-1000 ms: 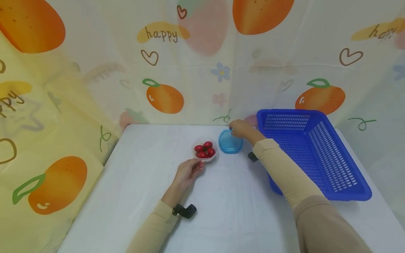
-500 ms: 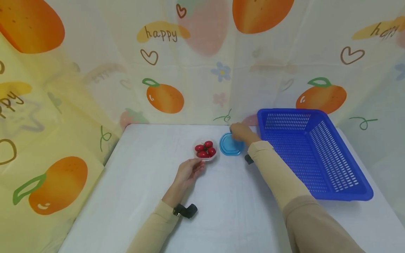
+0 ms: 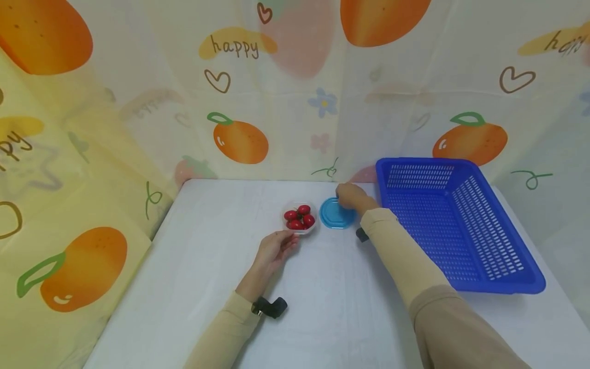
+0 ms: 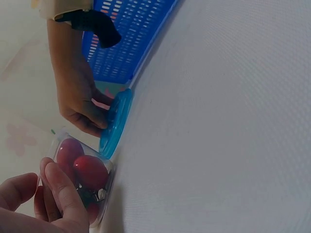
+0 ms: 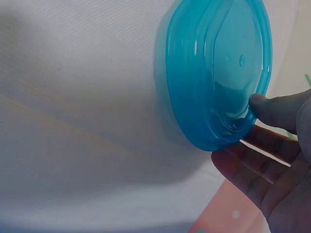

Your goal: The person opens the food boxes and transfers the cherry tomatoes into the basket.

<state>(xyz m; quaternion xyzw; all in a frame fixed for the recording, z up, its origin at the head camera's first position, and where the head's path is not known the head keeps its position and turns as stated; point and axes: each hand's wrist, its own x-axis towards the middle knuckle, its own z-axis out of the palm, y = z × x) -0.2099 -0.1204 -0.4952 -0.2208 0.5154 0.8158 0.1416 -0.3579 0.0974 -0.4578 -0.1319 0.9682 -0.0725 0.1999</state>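
A small clear plastic container (image 3: 301, 232) holding several red cherry tomatoes (image 4: 91, 171) stands toward the back middle of the table. At its near side my left hand (image 3: 272, 251) holds it, thumb across the wall and other fingers by the rim. Just right of the container is a translucent blue lid (image 3: 335, 215). My right hand (image 3: 351, 196) pinches the lid's far edge, the thumb (image 5: 272, 109) on its upper face and the other fingers at its rim. In the left wrist view the lid stands tilted close beside the container.
A large blue perforated basket (image 3: 488, 225) stands on the right of the white table (image 3: 207, 246), behind the right forearm. A fruit-print cloth (image 3: 286, 118) hangs along the back and left sides. Each wrist wears a black camera, such as the left wrist camera (image 3: 270, 307).
My right hand has come slightly toward me with the lid, which now sits a little nearer and flatter. The left hand and the container have stayed in place.
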